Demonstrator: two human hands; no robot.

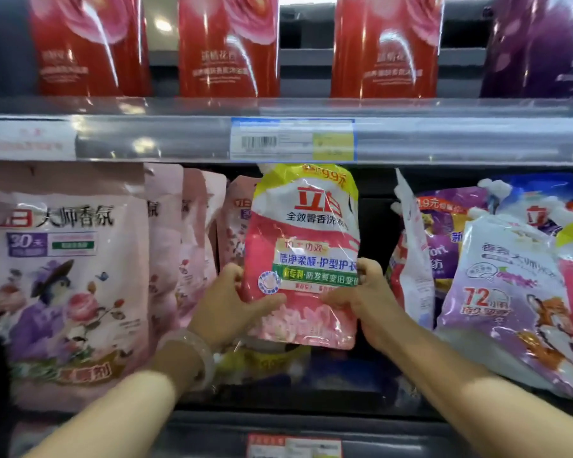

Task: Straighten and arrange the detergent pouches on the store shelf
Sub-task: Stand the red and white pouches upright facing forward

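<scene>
A: Pouches, left to right. Big pink pouch (67, 279) at the shelf's left end stands upright and faces front; thin pink pouches (192, 239) behind it stand edge-on, packed close.

B: Hands?

A: Left hand (235, 305), bracelet (192, 355) on the wrist, is clamped on the left edge of the pink-and-white pouch (305, 256). Right hand (364, 299) is closed on its right edge. Pouch is upright mid-shelf, top just under the price tag (291, 139) on the shelf rail (476, 140), bottom lifted off the shelf floor as far as I can tell.

B: Right side?

A: White pouch (410, 249) turned edge-on, lilac pouch (509, 302) tilted and leaning over the shelf's front edge, more jumbled behind.

B: Progress?

A: My guess is partway. Left end looks tidy, middle pouch not yet set down, right end untouched.
</scene>
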